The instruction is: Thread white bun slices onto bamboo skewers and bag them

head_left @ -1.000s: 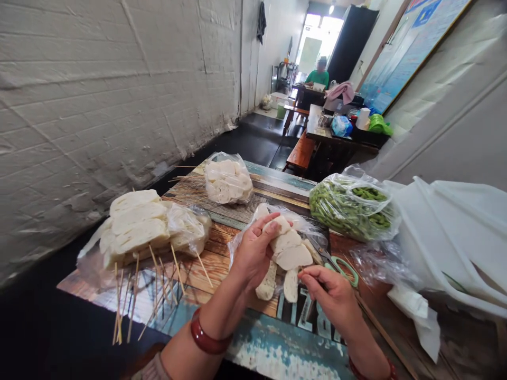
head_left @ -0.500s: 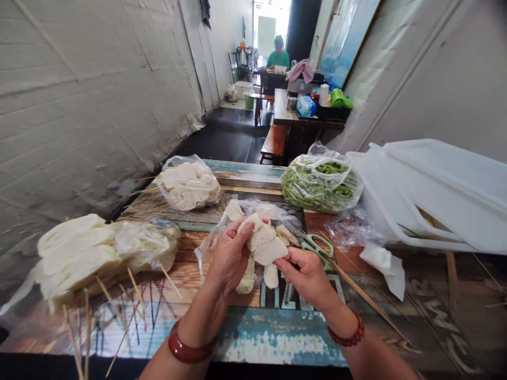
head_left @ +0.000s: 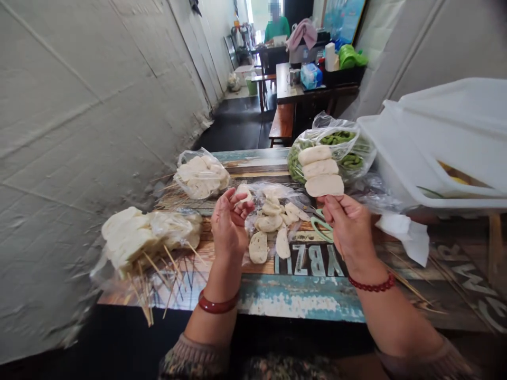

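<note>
My right hand [head_left: 352,224] pinches the lower end of a skewer of three pale oval slices [head_left: 322,171], held up in front of a bag of green vegetables [head_left: 348,150]. The stick is mostly hidden by the slices. My left hand [head_left: 231,224] is raised with its fingers loosely apart and nothing in it. Between my hands, loose pale slices [head_left: 269,224] lie on clear plastic and on the table. Green-handled scissors [head_left: 320,228] lie by my right hand, partly covered by it. At left, finished-looking skewers of pale slices [head_left: 129,235] are stacked, their sticks pointing at me.
A bag of pale slices [head_left: 202,177] sits at the table's back left. White plastic bins [head_left: 443,153] stand at right, with crumpled white paper [head_left: 407,235] before them. Thin bamboo sticks [head_left: 412,287] lie at front right. A person in green [head_left: 277,29] sits far back.
My hands have separated. My right hand has lifted the skewered slices up and to the right; my left hand has let go of them. The view has shifted.
</note>
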Demonstrator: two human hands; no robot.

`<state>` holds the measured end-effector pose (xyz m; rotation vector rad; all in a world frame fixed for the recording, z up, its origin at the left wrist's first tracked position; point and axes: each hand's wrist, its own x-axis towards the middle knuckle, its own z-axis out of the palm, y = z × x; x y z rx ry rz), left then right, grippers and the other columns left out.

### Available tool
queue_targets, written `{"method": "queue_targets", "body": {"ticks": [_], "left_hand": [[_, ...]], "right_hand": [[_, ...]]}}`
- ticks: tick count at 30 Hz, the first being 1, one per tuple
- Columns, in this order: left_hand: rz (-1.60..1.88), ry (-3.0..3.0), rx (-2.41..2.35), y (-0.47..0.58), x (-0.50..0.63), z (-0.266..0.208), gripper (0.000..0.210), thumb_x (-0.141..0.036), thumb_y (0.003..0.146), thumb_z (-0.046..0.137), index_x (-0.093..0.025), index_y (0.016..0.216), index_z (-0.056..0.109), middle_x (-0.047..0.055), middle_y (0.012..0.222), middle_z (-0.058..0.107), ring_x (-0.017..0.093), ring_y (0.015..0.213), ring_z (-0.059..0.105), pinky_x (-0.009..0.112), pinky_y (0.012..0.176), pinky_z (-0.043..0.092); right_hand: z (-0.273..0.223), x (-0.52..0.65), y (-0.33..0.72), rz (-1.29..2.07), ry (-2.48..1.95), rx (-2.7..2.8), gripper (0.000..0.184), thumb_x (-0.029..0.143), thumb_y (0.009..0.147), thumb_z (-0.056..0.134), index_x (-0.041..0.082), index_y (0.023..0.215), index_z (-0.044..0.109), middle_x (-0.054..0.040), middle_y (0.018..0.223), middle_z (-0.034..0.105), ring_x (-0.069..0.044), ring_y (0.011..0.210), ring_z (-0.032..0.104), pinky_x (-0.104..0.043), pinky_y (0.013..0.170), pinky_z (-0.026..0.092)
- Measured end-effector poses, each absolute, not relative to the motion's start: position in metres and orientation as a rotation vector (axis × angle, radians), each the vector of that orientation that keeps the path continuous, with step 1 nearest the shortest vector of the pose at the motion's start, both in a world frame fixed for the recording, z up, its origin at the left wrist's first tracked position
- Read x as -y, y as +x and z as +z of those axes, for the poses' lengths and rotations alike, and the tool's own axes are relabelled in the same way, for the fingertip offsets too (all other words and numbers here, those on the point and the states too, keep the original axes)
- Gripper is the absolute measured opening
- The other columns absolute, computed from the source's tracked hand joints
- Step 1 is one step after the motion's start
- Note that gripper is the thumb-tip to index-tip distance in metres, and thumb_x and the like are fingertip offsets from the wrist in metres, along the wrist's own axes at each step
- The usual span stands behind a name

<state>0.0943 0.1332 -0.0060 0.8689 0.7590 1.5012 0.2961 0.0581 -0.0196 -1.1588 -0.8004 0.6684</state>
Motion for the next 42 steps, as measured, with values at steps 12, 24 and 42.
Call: {"method": "queue_targets", "body": {"ticks": [12,24,42], "left_hand": [[1.327,1.653,-1.198,0.045,-0.099,0.045,0.023,-0.035,0.08,0.07,-0.018,0.096,0.072,0.006,0.091,0.07,0.016,0.075,0.063,0.026,0.071,0.049],[0.197,2.617,-1.11,0.076,-0.145,0.063,0.011,-0.02,0.078,0.066,-0.021,0.085,0.074,0.007,0.076,0.071,0.02,0.067,0.062,0.029,0.068,0.042],[0.542,1.956,-0.939,-0.023,-0.013,0.04,0.031,-0.028,0.087,0.062,-0.015,0.114,0.068,0.01,0.101,0.074,0.017,0.084,0.068,0.027,0.076,0.053]], "right_hand": [[-0.026,-0.055,0.294,0.593,-1.154,0.866,0.031,0.048,0.085,0.066,0.017,0.082,0.067,0.0019,0.058,0.054,-0.011,0.051,0.043,-0.024,0.049,0.034],[-0.02,-0.055,0.295,0.892,-0.971,0.731,0.026,0.042,0.078,0.073,0.017,0.082,0.068,0.0064,0.053,0.045,-0.008,0.046,0.033,-0.022,0.042,0.02],[-0.036,-0.043,0.275,1.376,-1.093,1.004,0.047,0.046,0.074,0.08,0.018,0.111,0.072,0.0009,0.07,0.063,-0.01,0.059,0.052,-0.019,0.051,0.039]]}}
